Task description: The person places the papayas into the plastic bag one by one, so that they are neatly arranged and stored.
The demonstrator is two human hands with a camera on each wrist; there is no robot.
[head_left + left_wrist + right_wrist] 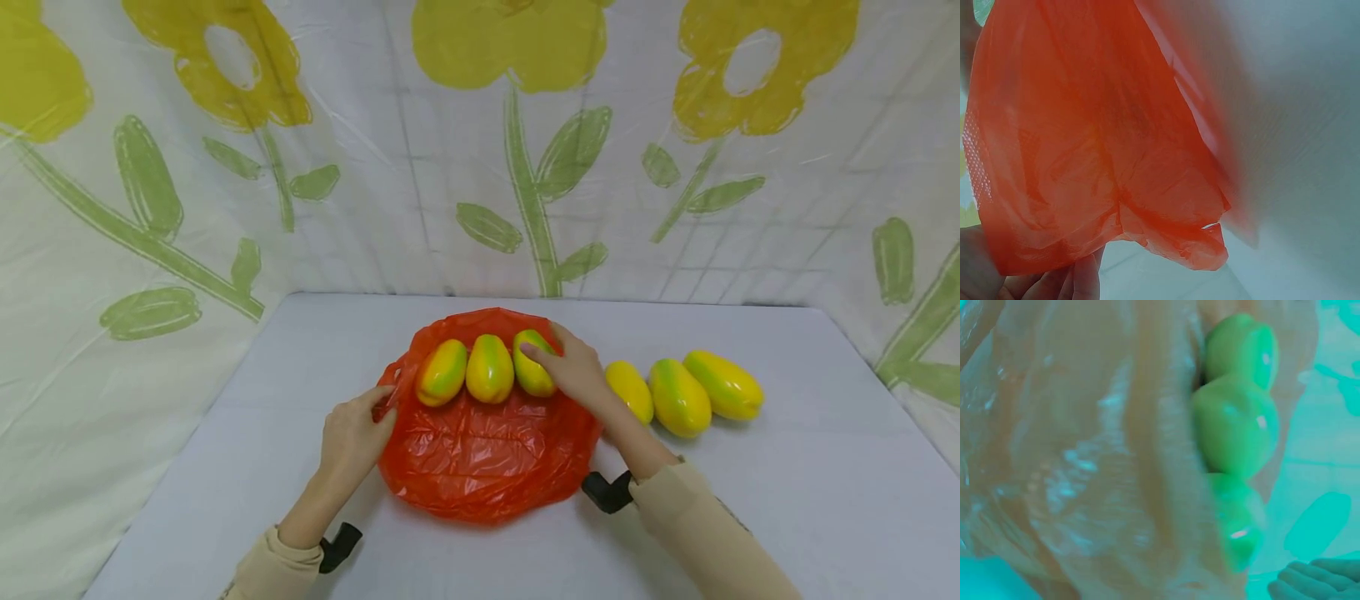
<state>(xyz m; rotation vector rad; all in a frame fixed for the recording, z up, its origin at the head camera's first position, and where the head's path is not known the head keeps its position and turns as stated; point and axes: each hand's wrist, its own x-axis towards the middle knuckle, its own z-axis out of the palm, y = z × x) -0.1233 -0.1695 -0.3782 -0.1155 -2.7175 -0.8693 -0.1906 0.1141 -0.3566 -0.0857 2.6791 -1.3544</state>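
A red plastic bag (480,450) lies spread on the table with its mouth wide. Inside, along its far side, three yellow-green papayas (490,369) sit in a row; the right wrist view shows them as green papayas (1235,425) beside crumpled film. My left hand (352,433) pinches the bag's left edge between thumb and fingers, and the left wrist view has its fingers (1085,278) behind the film. Over at the far right rim is my right hand (573,371), thumb over the rightmost papaya. Its loosely extended fingers (1310,581) stand apart from the fruit.
Outside the bag, right of it, three more papayas (678,398) lie side by side on the white table (795,500); the nearest is partly behind the right forearm. A flower-printed curtain (360,208) hangs behind the table. Black camera mounts (607,492) stick out from the wrists.
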